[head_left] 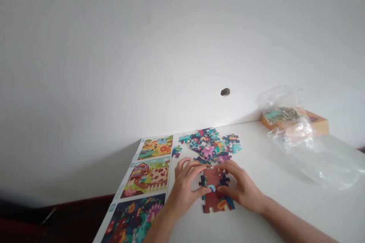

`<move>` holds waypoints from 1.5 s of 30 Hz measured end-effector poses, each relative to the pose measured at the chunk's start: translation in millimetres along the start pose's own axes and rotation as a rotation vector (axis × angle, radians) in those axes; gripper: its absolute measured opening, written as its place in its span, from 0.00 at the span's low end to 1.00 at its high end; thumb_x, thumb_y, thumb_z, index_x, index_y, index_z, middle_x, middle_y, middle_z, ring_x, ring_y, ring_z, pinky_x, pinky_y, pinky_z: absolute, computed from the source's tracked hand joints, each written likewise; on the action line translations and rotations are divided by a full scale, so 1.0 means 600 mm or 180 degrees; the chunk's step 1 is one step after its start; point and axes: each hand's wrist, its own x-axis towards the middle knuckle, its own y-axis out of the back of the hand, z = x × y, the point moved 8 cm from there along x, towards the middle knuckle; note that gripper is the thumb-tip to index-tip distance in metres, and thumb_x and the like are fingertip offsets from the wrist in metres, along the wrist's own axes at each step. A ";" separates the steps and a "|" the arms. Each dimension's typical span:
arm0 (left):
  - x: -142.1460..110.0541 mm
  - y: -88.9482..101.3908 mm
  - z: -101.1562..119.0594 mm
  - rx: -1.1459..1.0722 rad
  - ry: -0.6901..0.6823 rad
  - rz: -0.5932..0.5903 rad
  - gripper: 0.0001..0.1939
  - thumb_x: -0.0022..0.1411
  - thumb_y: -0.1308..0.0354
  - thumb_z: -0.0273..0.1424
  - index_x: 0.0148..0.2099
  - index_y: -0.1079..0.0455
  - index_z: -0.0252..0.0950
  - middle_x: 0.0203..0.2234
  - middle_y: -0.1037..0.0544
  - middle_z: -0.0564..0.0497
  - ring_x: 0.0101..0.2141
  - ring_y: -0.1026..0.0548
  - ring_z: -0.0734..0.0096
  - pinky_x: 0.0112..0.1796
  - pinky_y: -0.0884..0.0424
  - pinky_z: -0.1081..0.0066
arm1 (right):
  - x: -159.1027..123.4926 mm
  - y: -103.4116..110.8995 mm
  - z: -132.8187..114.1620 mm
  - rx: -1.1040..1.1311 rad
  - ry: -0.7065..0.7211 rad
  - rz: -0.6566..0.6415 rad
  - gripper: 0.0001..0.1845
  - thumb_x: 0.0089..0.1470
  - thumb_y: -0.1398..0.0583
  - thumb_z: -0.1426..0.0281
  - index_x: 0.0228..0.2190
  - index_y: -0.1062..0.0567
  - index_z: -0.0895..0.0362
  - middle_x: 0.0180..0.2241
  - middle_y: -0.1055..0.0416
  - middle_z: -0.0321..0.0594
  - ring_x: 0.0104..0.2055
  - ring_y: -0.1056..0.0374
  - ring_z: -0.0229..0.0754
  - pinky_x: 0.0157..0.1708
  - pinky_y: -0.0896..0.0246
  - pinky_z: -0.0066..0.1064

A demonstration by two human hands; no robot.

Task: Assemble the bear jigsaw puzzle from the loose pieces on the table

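Observation:
A small joined section of jigsaw puzzle [211, 199], brown with dark blue edges, lies flat on the white table. My left hand [186, 184] has thumb and fingertips pressed on its left side. From the right, my right hand [241, 185] grips the same section, its thumb near the middle and fingers at the upper edge. The fingers partly cover the pieces there. Just beyond both hands spreads a heap of loose puzzle pieces [208, 151] in teal, purple and dark blue.
To the left lies a picture sheet [168, 176] with a safari, a farm and a dark forest scene. At the back right, clear plastic bags [302, 133] rest on and beside a yellow box [321, 125]. A white wall with a hole [225, 92] rises behind the table.

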 end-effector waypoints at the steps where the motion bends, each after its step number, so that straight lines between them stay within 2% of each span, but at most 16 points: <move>1: 0.000 0.000 0.000 -0.0008 0.0017 -0.0031 0.26 0.55 0.32 0.44 0.55 0.29 0.45 0.51 0.27 0.48 0.59 0.42 0.50 0.59 0.42 0.54 | 0.000 0.000 -0.001 -0.0020 0.0006 -0.0006 0.24 0.51 0.34 0.67 0.51 0.30 0.50 0.47 0.31 0.42 0.49 0.35 0.48 0.49 0.39 0.40; 6: -0.004 -0.005 -0.005 -0.0134 0.0187 -0.0430 0.44 0.46 0.27 0.48 0.62 0.37 0.46 0.59 0.32 0.48 0.63 0.48 0.46 0.60 0.43 0.52 | -0.001 0.014 -0.009 -0.0051 0.0076 0.0055 0.23 0.49 0.33 0.66 0.47 0.30 0.52 0.45 0.32 0.42 0.47 0.36 0.48 0.48 0.40 0.40; 7: -0.005 -0.008 -0.006 -0.0116 0.0203 -0.0580 0.44 0.45 0.26 0.47 0.62 0.37 0.47 0.60 0.34 0.49 0.64 0.50 0.45 0.61 0.44 0.50 | -0.002 0.017 -0.013 -0.0050 0.0144 0.0054 0.22 0.48 0.33 0.65 0.45 0.30 0.53 0.45 0.33 0.42 0.47 0.37 0.48 0.48 0.41 0.40; 9: -0.009 -0.017 -0.004 -0.0031 0.0192 -0.0896 0.36 0.47 0.26 0.40 0.59 0.33 0.51 0.63 0.36 0.53 0.65 0.53 0.43 0.62 0.48 0.45 | -0.004 0.017 -0.026 -0.0111 0.0327 -0.0099 0.22 0.45 0.32 0.63 0.41 0.30 0.54 0.45 0.34 0.43 0.47 0.38 0.49 0.49 0.42 0.41; 12: -0.013 -0.025 -0.003 0.0050 0.0197 -0.1162 0.28 0.51 0.30 0.31 0.55 0.29 0.52 0.65 0.39 0.57 0.66 0.56 0.43 0.62 0.52 0.42 | -0.012 -0.005 -0.043 -0.0374 0.0570 -0.0664 0.25 0.36 0.29 0.61 0.36 0.29 0.55 0.45 0.35 0.42 0.47 0.40 0.49 0.50 0.46 0.43; 16: -0.014 -0.025 -0.002 0.0021 0.0254 -0.1200 0.27 0.52 0.32 0.32 0.55 0.28 0.51 0.65 0.40 0.57 0.67 0.56 0.44 0.63 0.53 0.43 | -0.023 -0.036 -0.054 -0.0606 0.0713 -0.1210 0.26 0.31 0.28 0.61 0.34 0.28 0.53 0.48 0.38 0.40 0.51 0.43 0.50 0.53 0.50 0.43; 25: -0.012 -0.025 -0.001 0.0002 0.0287 -0.1208 0.26 0.50 0.33 0.30 0.53 0.28 0.50 0.65 0.40 0.57 0.67 0.56 0.45 0.63 0.53 0.44 | -0.025 -0.041 -0.059 -0.0628 0.0730 -0.1504 0.28 0.33 0.28 0.59 0.39 0.26 0.51 0.53 0.40 0.41 0.58 0.49 0.54 0.61 0.65 0.49; 36: -0.010 -0.022 0.005 0.0027 0.0242 -0.1200 0.25 0.50 0.35 0.28 0.51 0.27 0.48 0.65 0.40 0.57 0.66 0.55 0.45 0.63 0.53 0.45 | -0.030 -0.052 -0.072 -0.0613 0.0738 -0.1515 0.25 0.35 0.29 0.59 0.38 0.25 0.51 0.54 0.37 0.42 0.61 0.48 0.56 0.63 0.72 0.56; 45: -0.011 -0.022 0.006 0.0012 0.0189 -0.1121 0.24 0.50 0.34 0.28 0.50 0.27 0.48 0.64 0.39 0.57 0.65 0.53 0.46 0.63 0.53 0.45 | -0.031 -0.059 -0.070 -0.0683 0.0789 -0.1474 0.25 0.36 0.28 0.57 0.36 0.26 0.52 0.54 0.37 0.43 0.60 0.47 0.57 0.62 0.69 0.58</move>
